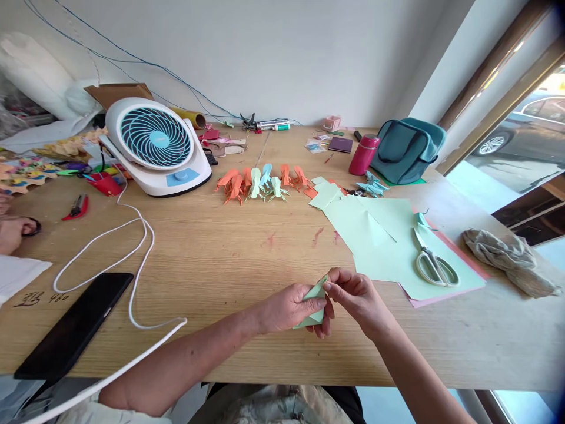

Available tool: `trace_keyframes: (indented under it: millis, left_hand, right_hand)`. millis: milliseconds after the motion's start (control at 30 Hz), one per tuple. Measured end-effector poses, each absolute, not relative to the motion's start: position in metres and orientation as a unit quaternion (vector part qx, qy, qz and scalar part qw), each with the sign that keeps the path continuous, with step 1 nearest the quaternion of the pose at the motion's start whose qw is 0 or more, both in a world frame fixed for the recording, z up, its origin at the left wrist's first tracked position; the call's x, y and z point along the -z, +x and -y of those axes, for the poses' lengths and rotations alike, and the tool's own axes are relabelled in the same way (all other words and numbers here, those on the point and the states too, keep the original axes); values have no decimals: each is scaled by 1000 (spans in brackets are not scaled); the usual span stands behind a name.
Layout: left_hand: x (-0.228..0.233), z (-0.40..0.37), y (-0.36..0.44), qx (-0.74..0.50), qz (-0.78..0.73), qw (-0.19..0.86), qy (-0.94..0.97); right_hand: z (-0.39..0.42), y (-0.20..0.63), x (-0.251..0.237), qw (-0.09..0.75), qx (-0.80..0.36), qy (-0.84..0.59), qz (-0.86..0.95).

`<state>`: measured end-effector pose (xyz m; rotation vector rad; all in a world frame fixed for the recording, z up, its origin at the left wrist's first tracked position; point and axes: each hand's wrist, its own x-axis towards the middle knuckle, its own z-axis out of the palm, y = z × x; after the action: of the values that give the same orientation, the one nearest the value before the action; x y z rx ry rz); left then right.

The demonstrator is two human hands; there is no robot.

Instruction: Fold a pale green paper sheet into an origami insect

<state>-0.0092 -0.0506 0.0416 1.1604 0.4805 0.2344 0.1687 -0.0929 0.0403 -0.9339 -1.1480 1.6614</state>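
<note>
Head view: both hands meet low over the wooden table (pixel 212 259), just in from its near edge. The left hand (pixel 289 307) is closed around a folded piece of pale green paper (pixel 314 294), thumb on top, fingers curled under it. The right hand (pixel 357 297) pinches the same piece from the other side, fingertips pressed at its upper corner. The paper is a flat, creased wedge; its long axis runs diagonally, the pointed tip up and to the right, the wider end down and left under the left palm.

Just beyond the hands on the right, a loose stack of pale green paper sheets (pixel 379 235) lies over pink sheets (pixel 445 294), matte and thin. One pair of scissors (pixel 435 265) with pale handles rests on the green, blades pointing away from the person.

Farther back, a row of small folded paper figures (pixel 260 182), long-legged and spiky: I count about five orange, two green and one blue, though they overlap. A second cluster of blue folded figures (pixel 373 187) sits by a red bottle (pixel 364 154) and a teal bag (pixel 408 150).

On the left stand one white desk fan (pixel 156 144) with a teal grille and its white cord (pixel 132 259) looping across the wood, and one black phone (pixel 75 324) lies flat. A crumpled grey cloth (pixel 507 259) is at far right.
</note>
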Motion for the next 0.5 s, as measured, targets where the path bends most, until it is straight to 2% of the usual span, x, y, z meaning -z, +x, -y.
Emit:
trace_keyframes:
  millis: [267,500]
  left_hand:
    - [-12,38,-3,-153,-173,822,521]
    - [-7,37,-5,-157,-196,817,520]
  right_hand:
    - [74,172,-30,441,-678,-375,452]
    - [70,167,-18,450,-699,-375,409]
